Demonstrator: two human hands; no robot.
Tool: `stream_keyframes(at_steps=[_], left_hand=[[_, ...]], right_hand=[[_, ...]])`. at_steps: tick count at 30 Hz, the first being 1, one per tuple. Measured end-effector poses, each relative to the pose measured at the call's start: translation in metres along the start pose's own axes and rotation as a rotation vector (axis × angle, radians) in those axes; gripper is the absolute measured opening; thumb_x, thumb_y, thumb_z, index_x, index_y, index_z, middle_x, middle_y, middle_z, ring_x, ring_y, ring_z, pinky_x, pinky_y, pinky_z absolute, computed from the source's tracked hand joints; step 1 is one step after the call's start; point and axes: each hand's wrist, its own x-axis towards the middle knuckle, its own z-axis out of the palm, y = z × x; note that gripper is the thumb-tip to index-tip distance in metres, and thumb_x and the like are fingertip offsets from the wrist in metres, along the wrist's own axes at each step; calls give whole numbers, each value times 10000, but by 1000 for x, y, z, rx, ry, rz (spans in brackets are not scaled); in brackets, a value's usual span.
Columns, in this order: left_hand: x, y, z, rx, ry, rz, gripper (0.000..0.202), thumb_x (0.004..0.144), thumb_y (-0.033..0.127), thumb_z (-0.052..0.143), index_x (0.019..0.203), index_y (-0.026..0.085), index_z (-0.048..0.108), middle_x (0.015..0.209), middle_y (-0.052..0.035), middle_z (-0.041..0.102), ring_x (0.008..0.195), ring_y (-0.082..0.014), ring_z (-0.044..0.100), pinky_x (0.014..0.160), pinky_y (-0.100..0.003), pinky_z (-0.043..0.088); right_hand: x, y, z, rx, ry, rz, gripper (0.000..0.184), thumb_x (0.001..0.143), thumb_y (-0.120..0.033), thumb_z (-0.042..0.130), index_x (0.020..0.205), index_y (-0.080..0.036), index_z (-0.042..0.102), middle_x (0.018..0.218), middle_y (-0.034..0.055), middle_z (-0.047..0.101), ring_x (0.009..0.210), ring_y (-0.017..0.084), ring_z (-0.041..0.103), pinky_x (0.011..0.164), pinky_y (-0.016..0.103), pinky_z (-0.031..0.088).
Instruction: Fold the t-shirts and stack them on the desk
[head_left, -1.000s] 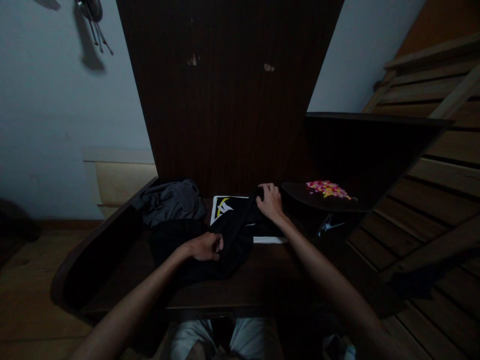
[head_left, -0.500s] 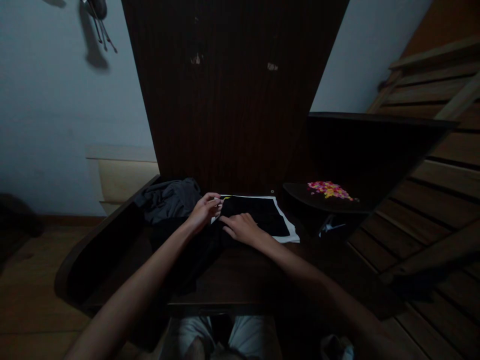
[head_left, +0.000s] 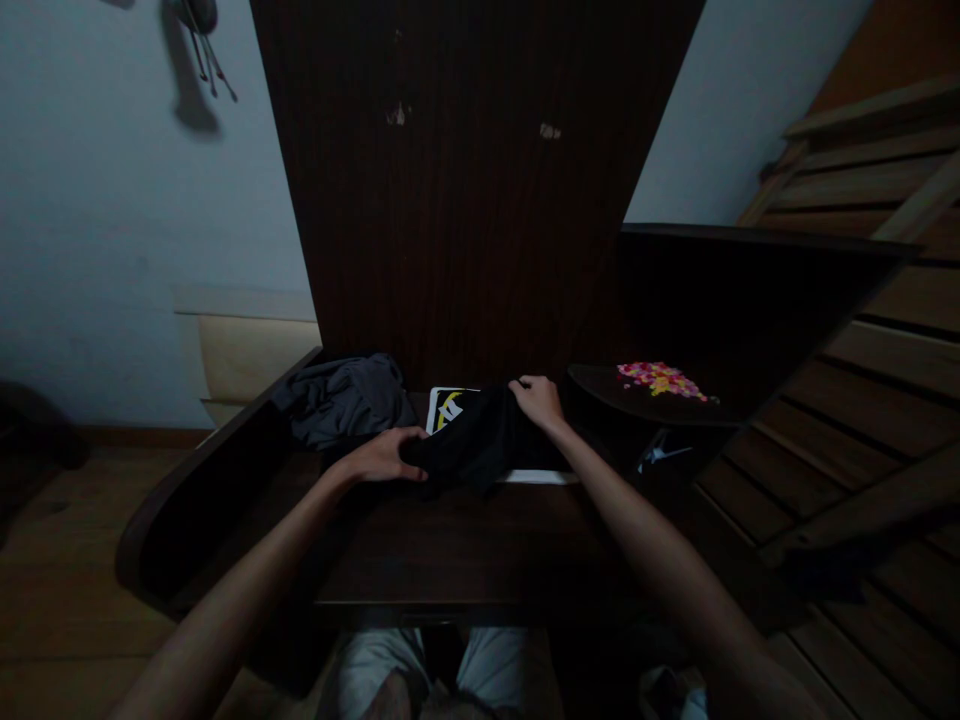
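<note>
A black cloth garment (head_left: 469,440), its exact kind too dark to make out, is spread between my two hands on the dark wooden desk (head_left: 420,560). My left hand (head_left: 386,456) grips its left side low down, thumb and fingers closed. My right hand (head_left: 537,400) pinches its upper right part. Beneath the cloth lies a flat white-edged panel (head_left: 450,405) with a black, yellow and white print. Its upper left corner and a white strip along its lower edge show; the cloth covers the rest.
A crumpled grey cloth (head_left: 349,400) lies at the desk's back left. To the right, a rounded shelf (head_left: 600,385) carries a heap of pink and yellow bits (head_left: 664,380). A raised side edge (head_left: 202,480) bounds the desk's left, and a slatted wooden frame (head_left: 862,390) stands right.
My right hand has moved up and right, drawing the cloth with it. My left hand has moved down and left. The printed corner of the panel is now uncovered.
</note>
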Motion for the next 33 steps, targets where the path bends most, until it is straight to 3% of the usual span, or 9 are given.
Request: stream_keyframes(at_steps=[3, 7, 9, 14, 16, 19, 25, 28, 33], left_hand=[[-1, -6, -4, 162, 101, 36, 671, 524, 296, 784, 1174, 201, 647, 1217, -82, 675, 1145, -299, 600, 1014, -373, 434], [3, -16, -6, 98, 262, -7, 314, 664, 239, 582, 951, 199, 704, 1032, -78, 732, 1025, -270, 655, 970, -351, 456], [8, -18, -5, -30, 344, -37, 257, 682, 256, 518, 856, 188, 694, 892, -58, 733, 905, -252, 673, 875, -334, 495], [21, -6, -5, -292, 478, -142, 304, 706, 388, 500, 796, 162, 682, 765, -34, 699, 745, -221, 645, 708, -311, 509], [22, 1, -6, -294, 487, -129, 336, 711, 411, 519, 840, 156, 695, 821, -45, 713, 810, -231, 652, 764, -322, 509], [14, 5, -6, -248, 406, -79, 387, 723, 439, 578, 958, 155, 698, 937, -64, 724, 921, -249, 661, 859, -342, 501], [-20, -4, 5, -124, 69, 72, 863, 636, 437, 794, 1398, 203, 463, 1293, -103, 633, 1183, -265, 594, 1036, -387, 443], [-28, -15, 15, 98, 113, 127, 903, 580, 312, 809, 1409, 206, 465, 1394, -126, 560, 1262, -295, 530, 1106, -410, 376], [-22, -37, 12, 127, 329, 115, 431, 687, 202, 534, 1092, 171, 679, 1139, -99, 697, 1110, -269, 606, 1023, -382, 436]], right_hand=[[10, 14, -1, 127, 15, 188, 211, 774, -303, 514, 627, -194, 617, 520, 12, 586, 525, 154, 561, 513, 236, 370], [7, 11, -2, 521, 38, 293, 376, 755, -295, 517, 1106, -178, 582, 689, -13, 638, 433, 112, 526, 447, 225, 406], [-9, 0, -1, 665, -21, 91, 511, 746, -325, 563, 1239, -206, 504, 870, 10, 667, 516, 114, 587, 482, 236, 464], [-70, -30, 15, 404, -644, -526, 472, 724, -369, 739, 1163, -234, 628, 1095, 70, 688, 963, 237, 658, 821, 361, 545], [-85, -33, 26, 154, -588, -621, 393, 692, -270, 787, 1069, -228, 683, 1135, 102, 690, 1055, 293, 619, 912, 397, 498], [-84, -28, 38, -51, -434, -548, 117, 814, -166, 629, 903, -202, 696, 997, 124, 714, 977, 289, 635, 860, 382, 478], [-32, -7, 32, 221, -119, -195, 187, 889, -254, 417, 858, -215, 597, 741, 16, 634, 721, 189, 615, 687, 276, 442], [-6, 1, 21, 331, 46, -64, 164, 865, -296, 399, 782, -230, 524, 689, -4, 581, 698, 182, 580, 657, 265, 427], [21, 16, 7, 393, 269, 32, 162, 866, -323, 383, 825, -229, 508, 751, 11, 580, 755, 181, 566, 684, 265, 431]])
